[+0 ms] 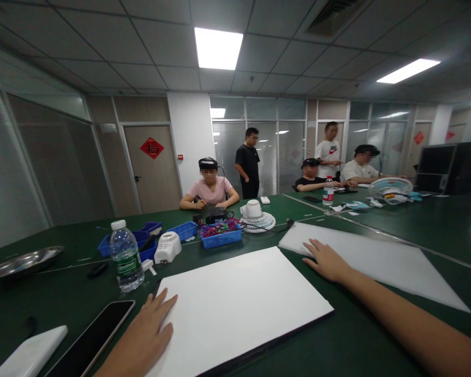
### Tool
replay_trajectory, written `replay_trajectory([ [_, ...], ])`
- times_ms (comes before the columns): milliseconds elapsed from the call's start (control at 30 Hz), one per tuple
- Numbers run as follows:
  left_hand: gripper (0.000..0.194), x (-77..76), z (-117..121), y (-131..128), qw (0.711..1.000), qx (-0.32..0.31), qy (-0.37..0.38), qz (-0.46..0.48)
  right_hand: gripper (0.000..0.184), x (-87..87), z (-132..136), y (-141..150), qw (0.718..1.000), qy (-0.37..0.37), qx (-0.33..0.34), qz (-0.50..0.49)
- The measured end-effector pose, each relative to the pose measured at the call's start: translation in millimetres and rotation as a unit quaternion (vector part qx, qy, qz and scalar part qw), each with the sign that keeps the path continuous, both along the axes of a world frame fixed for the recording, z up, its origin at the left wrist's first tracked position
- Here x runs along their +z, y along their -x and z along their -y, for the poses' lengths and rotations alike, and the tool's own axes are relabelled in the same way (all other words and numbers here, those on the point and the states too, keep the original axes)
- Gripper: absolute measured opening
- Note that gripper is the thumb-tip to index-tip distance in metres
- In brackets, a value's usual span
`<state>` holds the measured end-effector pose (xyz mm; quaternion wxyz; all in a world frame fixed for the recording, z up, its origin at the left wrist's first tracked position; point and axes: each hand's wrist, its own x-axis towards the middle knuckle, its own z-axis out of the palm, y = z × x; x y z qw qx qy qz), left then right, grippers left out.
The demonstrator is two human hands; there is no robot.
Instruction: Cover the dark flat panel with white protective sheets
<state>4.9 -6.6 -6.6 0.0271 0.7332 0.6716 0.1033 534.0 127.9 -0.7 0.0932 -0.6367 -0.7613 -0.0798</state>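
Left hand (147,327) spread at white board (235,303), right hand (330,263) spread over cloudy sheet (380,254).
Neither pinches anything; light, flat pressure should steady the board without shifting it.

Indoor light, moderate; room edges dim. Rect. ceiling panels (219,48) glow blown-out white, w/ more at upper R. Glare patch on green surface (419,222), far R; soft dark shadow under R forearm (396,314). Wide-angle stretch at edges, esp. lower corners. Far bg a bit soft; faces pixelated.
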Motion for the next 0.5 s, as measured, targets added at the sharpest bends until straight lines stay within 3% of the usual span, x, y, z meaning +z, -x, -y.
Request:
replay_trajectory([
  [100, 0.066, 5.9, 4.6, -7.0, 1.0, 0.012, 0.019, -0.017, 0.06, -2.6, -2.9, -12.2, 0.999, 0.026, -0.041, 0.01],
  [200, 0.065, 7.6, 5.4, -10.8, 0.999, 0.027, 0.018, -0.021, 0.049, 1.5, 2.9, -3.6, 0.998, 0.034, -0.045, 0.03],
  [367, 0.065, 1.2, 1.1, -7.5, 1.0, 0.027, -0.003, -0.006, 0.031, 16.4, 24.7, 35.6, 0.997, 0.004, -0.048, 0.059],
  [500, 0.061, -2.9, -1.3, -2.0, 0.999, 0.011, -0.028, 0.015, 0.028, 30.7, 53.0, 71.6, 0.996, -0.032, -0.04, 0.075],
])
